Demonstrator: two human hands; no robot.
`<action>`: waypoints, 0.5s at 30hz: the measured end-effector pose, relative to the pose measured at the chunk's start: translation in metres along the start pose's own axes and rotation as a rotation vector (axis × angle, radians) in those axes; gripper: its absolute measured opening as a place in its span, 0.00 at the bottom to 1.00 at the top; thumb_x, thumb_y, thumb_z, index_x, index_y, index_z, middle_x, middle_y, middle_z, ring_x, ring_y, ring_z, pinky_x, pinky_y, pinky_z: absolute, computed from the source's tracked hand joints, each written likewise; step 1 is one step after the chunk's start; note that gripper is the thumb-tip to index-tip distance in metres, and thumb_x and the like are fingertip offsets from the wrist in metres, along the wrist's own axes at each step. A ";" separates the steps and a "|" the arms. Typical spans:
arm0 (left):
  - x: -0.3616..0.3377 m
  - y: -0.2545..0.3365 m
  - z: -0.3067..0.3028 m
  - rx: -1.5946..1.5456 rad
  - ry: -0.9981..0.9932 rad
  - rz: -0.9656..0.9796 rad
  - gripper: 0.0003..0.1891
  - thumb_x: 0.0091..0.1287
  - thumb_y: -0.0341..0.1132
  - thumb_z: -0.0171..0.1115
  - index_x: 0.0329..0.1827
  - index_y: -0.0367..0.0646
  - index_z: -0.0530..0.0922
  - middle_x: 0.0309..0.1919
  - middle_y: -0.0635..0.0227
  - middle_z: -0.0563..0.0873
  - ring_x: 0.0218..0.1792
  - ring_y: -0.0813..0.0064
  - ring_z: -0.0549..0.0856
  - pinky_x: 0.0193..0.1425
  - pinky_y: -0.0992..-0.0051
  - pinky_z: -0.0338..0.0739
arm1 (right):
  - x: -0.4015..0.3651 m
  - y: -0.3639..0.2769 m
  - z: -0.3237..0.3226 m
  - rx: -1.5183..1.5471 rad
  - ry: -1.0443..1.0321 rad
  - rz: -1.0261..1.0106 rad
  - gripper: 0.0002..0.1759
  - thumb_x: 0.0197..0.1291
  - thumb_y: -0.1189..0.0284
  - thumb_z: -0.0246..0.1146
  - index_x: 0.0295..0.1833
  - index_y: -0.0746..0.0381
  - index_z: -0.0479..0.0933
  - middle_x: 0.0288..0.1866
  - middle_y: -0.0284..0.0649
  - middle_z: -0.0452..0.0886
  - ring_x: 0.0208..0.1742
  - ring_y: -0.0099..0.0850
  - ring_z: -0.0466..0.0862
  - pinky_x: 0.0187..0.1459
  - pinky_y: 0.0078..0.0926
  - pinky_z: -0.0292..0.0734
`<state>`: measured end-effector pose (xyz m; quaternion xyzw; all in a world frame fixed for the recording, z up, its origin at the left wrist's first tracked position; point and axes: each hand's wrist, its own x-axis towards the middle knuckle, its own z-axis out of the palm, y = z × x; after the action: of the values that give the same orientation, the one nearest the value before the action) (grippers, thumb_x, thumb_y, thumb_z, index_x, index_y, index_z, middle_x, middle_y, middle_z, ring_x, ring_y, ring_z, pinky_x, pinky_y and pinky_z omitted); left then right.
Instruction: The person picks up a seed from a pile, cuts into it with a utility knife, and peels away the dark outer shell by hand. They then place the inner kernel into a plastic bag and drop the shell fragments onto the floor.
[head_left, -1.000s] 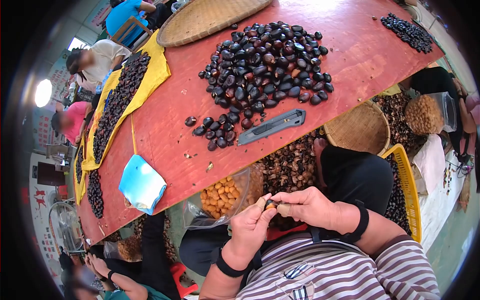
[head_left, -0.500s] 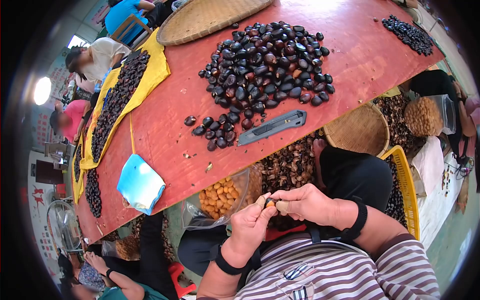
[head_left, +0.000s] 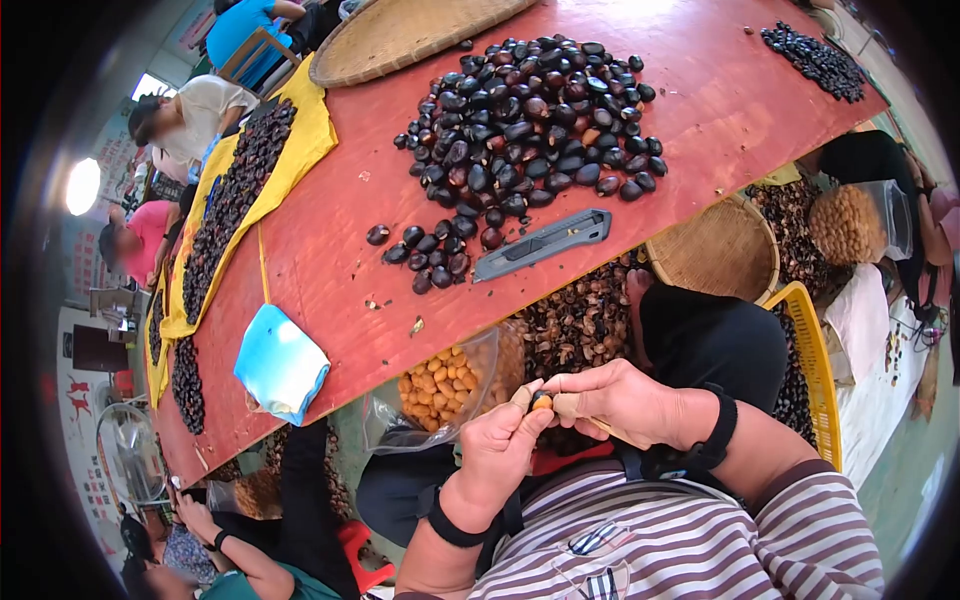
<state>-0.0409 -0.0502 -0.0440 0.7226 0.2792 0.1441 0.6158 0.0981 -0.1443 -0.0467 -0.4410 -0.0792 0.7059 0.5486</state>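
Observation:
My left hand (head_left: 500, 432) is closed in a pinch on a small nut (head_left: 543, 401), whose orange kernel shows beside its dark shell. My right hand (head_left: 628, 402) meets it from the other side, its thumb and forefinger pressed together at the same nut. Tan coverings wrap some fingertips on both hands. A thin pale strip (head_left: 618, 434) sticks out under the right palm. Just beyond the hands, a clear plastic bag (head_left: 484, 372) holds orange kernels (head_left: 437, 388). Broken brown shells (head_left: 580, 325) lie below the table edge.
On the red table (head_left: 350, 270) are a heap of dark nuts (head_left: 535, 125), a grey box cutter (head_left: 545, 246), a blue-white mask (head_left: 281, 364) and a woven tray (head_left: 410, 38). A round basket (head_left: 712, 250) and yellow crate (head_left: 815, 375) stand at right. Other people sit around.
More of the orange kernel shows between my fingertips. My right hand has turned slightly, and the pale strip now shows beneath it. The view has shifted slightly.

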 end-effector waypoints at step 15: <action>-0.001 0.009 -0.006 -0.513 -0.172 -0.261 0.18 0.61 0.31 0.52 0.54 0.36 0.67 0.41 0.67 0.76 0.40 0.76 0.78 0.47 0.78 0.72 | -0.009 -0.005 -0.008 -0.215 0.055 -0.113 0.14 0.56 0.71 0.55 0.49 0.61 0.73 0.24 0.28 0.72 0.19 0.15 0.65 0.20 0.11 0.63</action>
<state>-0.0433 -0.0469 -0.0335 0.5110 0.2708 0.0679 0.8130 0.1077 -0.1535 -0.0436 -0.5112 -0.1639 0.6489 0.5392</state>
